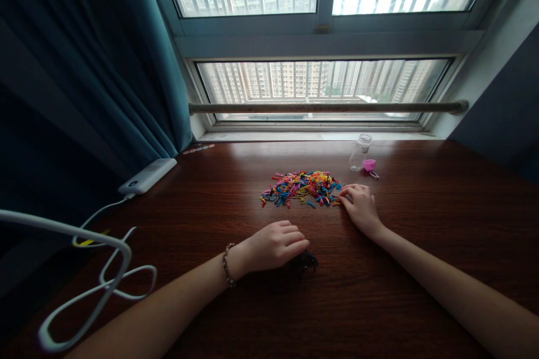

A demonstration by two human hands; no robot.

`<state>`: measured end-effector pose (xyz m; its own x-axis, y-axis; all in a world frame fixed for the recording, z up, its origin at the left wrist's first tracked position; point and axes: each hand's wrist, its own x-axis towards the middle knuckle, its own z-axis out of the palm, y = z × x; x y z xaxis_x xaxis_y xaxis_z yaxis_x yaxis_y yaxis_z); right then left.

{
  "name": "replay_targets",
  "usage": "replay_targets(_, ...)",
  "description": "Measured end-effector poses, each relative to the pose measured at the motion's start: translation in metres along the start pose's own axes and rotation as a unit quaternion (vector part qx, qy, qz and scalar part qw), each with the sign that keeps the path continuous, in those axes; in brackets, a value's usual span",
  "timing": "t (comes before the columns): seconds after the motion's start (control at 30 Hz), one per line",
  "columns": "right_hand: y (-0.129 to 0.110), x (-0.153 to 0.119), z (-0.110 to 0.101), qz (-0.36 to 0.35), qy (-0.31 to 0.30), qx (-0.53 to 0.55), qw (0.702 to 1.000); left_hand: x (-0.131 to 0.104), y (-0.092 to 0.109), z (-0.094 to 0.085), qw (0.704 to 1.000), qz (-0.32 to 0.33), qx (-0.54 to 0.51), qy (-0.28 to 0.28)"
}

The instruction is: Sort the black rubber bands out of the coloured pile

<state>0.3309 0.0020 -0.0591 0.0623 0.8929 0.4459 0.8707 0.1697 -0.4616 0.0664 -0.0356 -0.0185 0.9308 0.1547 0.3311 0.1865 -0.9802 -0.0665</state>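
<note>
Reaching in from the right, the person's right hand [357, 205] has its fingertips at the right edge of a loose pile of small multicolored pieces [301, 188], the fingers bent and partly spread; whether they pinch one of the pieces cannot be told. The pile lies spread on the dark brown wooden counter [400, 303], near its middle, with red, yellow, blue, pink and orange bits jumbled together. Nearer the person, the left hand [278, 244] is palm down with its fingers curled, just beside and partly over a small dark bundle [309, 261]; whether it grips the bundle is not clear. A beaded bracelet [228, 265] circles the left wrist. Beyond the right hand, a clear bottle [360, 152] leans at a slant in the picture, its mouth uncovered, and a pink cap [369, 165] with a loop lies just beside its base. Toward the far left corner, a white power strip or similar device [147, 176] rests by the blue curtain [168, 95], with a white cable [101, 210] running from its near end. Behind the counter, a horizontal rail [328, 107] crosses in front of the window [324, 81], and tall buildings show through the glass.
</note>
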Motion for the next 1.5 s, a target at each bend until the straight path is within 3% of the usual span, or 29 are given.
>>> replay_targets(0.23, 0.004, 0.003, 0.001, -0.003, 0.019, 0.048, 0.999, -0.001, 0.0, 0.0, 1.0, -0.002, 0.001, -0.014)
replay_targets(0.47, -0.001, 0.001, -0.001, 0.038, 0.017, 0.142, 0.989, 0.0, -0.001, 0.0, 1.0, -0.003, -0.002, -0.001)
replay_targets(0.67, -0.008, 0.001, -0.006, -0.004, 0.02, 0.148, 0.989, -0.001, 0.0, 0.002, 1.0, -0.006, -0.011, -0.008)
replay_targets(0.77, -0.009, 0.001, -0.008, -0.024, 0.03, 0.143, 0.989, -0.004, -0.005, 0.005, 0.999, -0.026, -0.022, 0.021)
replay_targets(0.87, -0.009, 0.002, -0.007, -0.029, 0.041, 0.143, 0.988, -0.011, -0.022, 0.006, 0.987, -0.127, -0.001, 0.098)
replay_targets(0.97, -0.009, 0.001, -0.006, -0.013, 0.039, 0.146, 0.988, -0.022, -0.046, 0.008, 0.933, -0.303, 0.048, 0.187)
replay_targets(1.07, -0.012, 0.0, -0.006, -0.01, 0.024, 0.152, 0.988, -0.03, -0.065, 0.012, 0.894, -0.406, 0.062, 0.181)
replay_targets(1.27, -0.016, -0.004, -0.008, -0.059, 0.002, 0.133, 0.989, -0.034, -0.074, 0.017, 0.858, -0.499, 0.047, 0.113)
replay_targets(1.5, -0.014, -0.007, -0.006, -0.101, 0.012, 0.121, 0.987, -0.033, -0.075, 0.015, 0.845, -0.526, 0.001, 0.095)
